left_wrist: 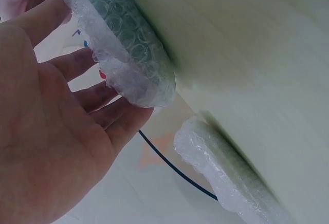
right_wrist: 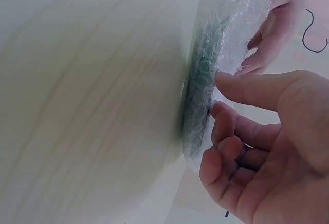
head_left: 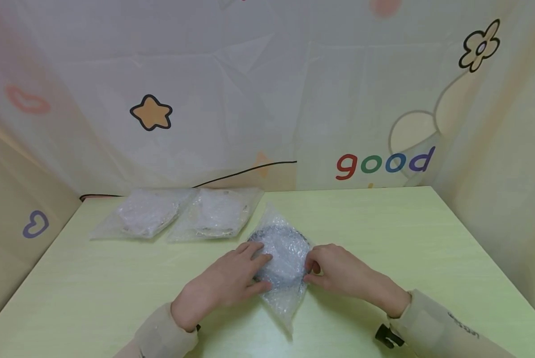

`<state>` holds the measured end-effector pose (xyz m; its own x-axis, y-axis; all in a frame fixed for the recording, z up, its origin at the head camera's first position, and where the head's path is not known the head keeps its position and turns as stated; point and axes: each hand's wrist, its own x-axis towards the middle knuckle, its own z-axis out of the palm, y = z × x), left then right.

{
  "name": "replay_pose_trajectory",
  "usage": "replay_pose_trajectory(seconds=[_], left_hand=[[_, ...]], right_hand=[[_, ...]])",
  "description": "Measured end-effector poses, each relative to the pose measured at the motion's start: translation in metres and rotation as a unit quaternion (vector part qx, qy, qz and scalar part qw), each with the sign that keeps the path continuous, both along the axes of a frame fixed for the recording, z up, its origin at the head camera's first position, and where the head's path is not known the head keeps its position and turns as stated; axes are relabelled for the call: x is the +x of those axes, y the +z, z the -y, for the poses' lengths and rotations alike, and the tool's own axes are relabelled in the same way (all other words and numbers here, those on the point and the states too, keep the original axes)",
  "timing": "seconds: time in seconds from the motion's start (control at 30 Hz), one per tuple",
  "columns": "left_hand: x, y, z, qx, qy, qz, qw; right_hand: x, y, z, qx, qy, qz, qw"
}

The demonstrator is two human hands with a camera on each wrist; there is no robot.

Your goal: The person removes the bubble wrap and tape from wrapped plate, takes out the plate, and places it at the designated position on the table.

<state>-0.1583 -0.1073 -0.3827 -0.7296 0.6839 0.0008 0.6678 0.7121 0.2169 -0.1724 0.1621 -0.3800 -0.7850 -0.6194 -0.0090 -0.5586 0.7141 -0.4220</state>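
Note:
A bubble-wrapped package [head_left: 282, 256] lies flat on the table between both hands, its clear wrap set cornerwise with one tip toward me. Something dark-rimmed and roundish shows through the wrap; its kind is hidden. My left hand [head_left: 231, 273] rests on the package's left side with fingers spread and fairly straight. At the right edge, my right hand [head_left: 339, 268] pinches the wrap with thumb and forefinger, the other fingers curled in. The right wrist view shows the thumb and forefinger tips against the side of the package [right_wrist: 203, 80].
Two more bubble-wrapped packages, a left one [head_left: 148, 213] and a right one [head_left: 220, 213], lie at the back left of the pale green table [head_left: 384, 223]. A printed curtain [head_left: 249, 99] hangs behind the table. A dark line [head_left: 245, 171] runs along its lower part.

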Motion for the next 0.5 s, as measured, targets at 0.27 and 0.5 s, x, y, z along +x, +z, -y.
replay_pose_trajectory(seconds=[0.27, 0.5], left_hand=[[0.0008, 0.0018, -0.0011, -0.006, 0.002, 0.004, 1.0000], [0.0011, 0.0016, -0.0021, -0.013, 0.009, 0.014, 0.9998]], right_hand=[[0.0008, -0.0013, 0.0007, -0.022, -0.002, 0.017, 1.000], [0.0006, -0.0041, 0.0026, -0.039, -0.005, 0.032, 0.999]])
